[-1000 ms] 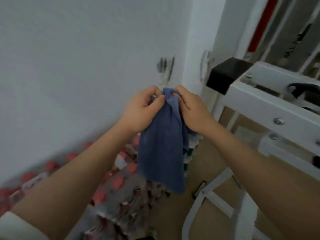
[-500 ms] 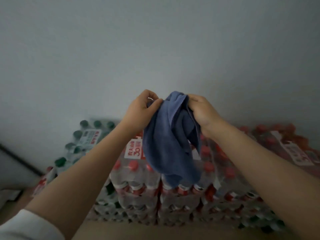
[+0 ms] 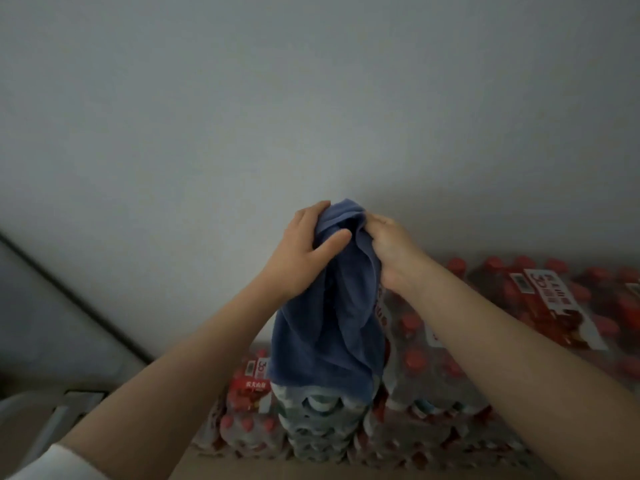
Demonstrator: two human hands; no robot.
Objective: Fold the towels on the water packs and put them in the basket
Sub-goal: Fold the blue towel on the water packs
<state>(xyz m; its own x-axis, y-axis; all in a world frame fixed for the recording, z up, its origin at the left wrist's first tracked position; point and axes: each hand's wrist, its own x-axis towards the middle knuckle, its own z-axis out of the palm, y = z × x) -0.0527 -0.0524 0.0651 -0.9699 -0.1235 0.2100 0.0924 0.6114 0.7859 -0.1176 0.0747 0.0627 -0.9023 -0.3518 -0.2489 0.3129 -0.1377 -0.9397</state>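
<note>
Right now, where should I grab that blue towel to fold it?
Probably at its two top corners, from above. The blue towel hangs bunched from the left hand and right hand over the water packs, so spreading the top edge should open it flat.

The light is dim and grey. The plain white wall point(image 3: 311, 98) looks dull. The red-capped plastic water bottle packs point(image 3: 554, 306) look blurry and dark near the edges.

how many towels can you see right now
1: a blue towel, held up by the left hand and right hand above the water packs. Others may lie out of view.
</note>
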